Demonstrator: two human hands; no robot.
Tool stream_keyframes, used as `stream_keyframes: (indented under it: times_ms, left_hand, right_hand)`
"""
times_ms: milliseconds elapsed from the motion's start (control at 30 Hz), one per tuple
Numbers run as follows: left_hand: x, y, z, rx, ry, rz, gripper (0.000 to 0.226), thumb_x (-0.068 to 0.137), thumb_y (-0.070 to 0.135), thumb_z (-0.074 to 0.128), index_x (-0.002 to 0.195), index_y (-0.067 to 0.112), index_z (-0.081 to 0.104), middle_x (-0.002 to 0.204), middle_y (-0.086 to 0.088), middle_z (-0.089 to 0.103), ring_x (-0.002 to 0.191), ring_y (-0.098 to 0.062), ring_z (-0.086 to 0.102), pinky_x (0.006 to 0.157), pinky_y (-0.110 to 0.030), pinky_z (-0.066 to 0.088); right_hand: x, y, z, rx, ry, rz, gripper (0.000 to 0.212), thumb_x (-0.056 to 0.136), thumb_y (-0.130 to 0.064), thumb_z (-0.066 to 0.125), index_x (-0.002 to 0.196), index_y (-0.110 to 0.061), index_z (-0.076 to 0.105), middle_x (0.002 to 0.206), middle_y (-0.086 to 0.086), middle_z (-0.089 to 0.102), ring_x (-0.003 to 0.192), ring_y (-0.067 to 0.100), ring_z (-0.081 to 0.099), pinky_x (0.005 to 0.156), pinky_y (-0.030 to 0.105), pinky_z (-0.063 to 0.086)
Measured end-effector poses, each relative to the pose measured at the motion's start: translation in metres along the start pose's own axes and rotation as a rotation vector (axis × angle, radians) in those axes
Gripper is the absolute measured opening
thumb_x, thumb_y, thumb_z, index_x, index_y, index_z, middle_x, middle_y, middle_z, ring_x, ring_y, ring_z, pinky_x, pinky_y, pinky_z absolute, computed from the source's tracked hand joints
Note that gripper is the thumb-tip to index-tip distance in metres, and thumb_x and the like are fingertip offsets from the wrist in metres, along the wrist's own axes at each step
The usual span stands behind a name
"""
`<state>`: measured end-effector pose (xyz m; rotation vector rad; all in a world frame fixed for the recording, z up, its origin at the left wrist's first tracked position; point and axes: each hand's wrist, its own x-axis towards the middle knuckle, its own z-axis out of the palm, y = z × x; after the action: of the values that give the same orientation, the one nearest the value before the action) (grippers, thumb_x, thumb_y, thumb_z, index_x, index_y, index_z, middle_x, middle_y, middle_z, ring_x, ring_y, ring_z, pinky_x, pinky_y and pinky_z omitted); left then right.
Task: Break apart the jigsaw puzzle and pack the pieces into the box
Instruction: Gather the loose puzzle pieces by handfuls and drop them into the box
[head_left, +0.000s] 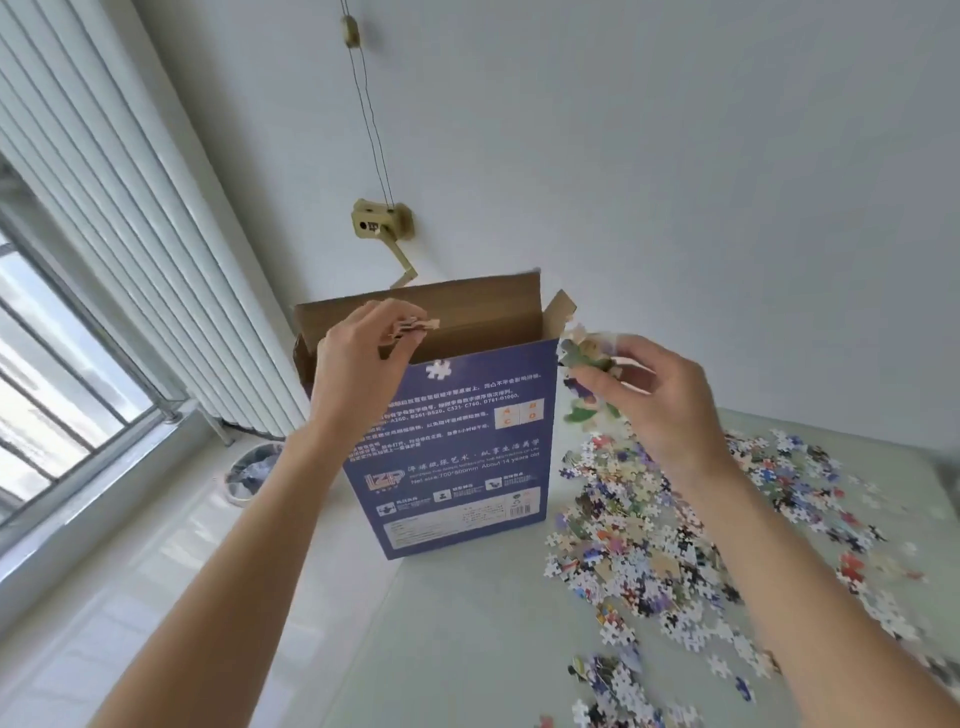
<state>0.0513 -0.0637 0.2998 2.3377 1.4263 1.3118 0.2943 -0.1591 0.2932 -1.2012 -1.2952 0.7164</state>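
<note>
A tall blue puzzle box (457, 447) stands upright on the table with its brown top flaps open. My left hand (358, 358) is above the box mouth and pinches a small stack of puzzle pieces (413, 326). My right hand (654, 395) is just right of the box's upper corner and holds a blurred bunch of green and pale pieces (587, 358); a few more hang or fall below it. Several loose pieces (649, 535) lie scattered over the table to the right of the box.
The pale table (467, 649) runs from the box toward me. A window with a sill (78, 525) is at the left. A round bin (254, 470) sits on the floor behind the table's left edge. A crank fitting (382, 223) hangs on the wall.
</note>
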Motion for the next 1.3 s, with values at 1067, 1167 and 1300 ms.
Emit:
stream_keyframes:
  times_ms: [1067,1167,1300]
  left_hand:
    - [-0.046,-0.006,0.013,0.19,0.059,0.25,0.018,0.09,0.023,0.056,0.103,0.019,0.068,0.097,0.004,0.07,0.09,-0.012,0.062,0.066,-0.02,0.046]
    - [-0.086,0.013,0.036,0.063,0.012,0.282,0.017,0.089,0.018,0.054,0.098,0.016,0.069,0.092,0.004,0.071,0.083,-0.011,0.063,0.062,-0.017,0.045]
    - [-0.159,0.023,0.084,-0.096,-0.323,0.104,0.023,0.086,0.017,0.056,0.107,0.02,0.065,0.094,0.007,0.069,0.083,-0.01,0.064,0.066,-0.028,0.055]
  right_hand:
    - [0.009,0.031,0.06,-0.596,-0.011,-0.384,0.02,0.092,-0.017,0.056,0.108,-0.01,0.067,0.105,0.0,0.069,0.092,0.007,0.062,0.077,0.017,0.051]
    - [-0.057,0.069,0.033,-0.577,0.013,-0.197,0.019,0.09,-0.011,0.059,0.108,-0.008,0.067,0.103,0.001,0.07,0.088,0.007,0.064,0.078,0.018,0.051]
    - [-0.152,0.132,-0.008,-0.726,-0.093,0.175,0.024,0.089,-0.013,0.059,0.113,-0.008,0.063,0.108,0.005,0.067,0.095,0.015,0.063,0.086,0.024,0.049]
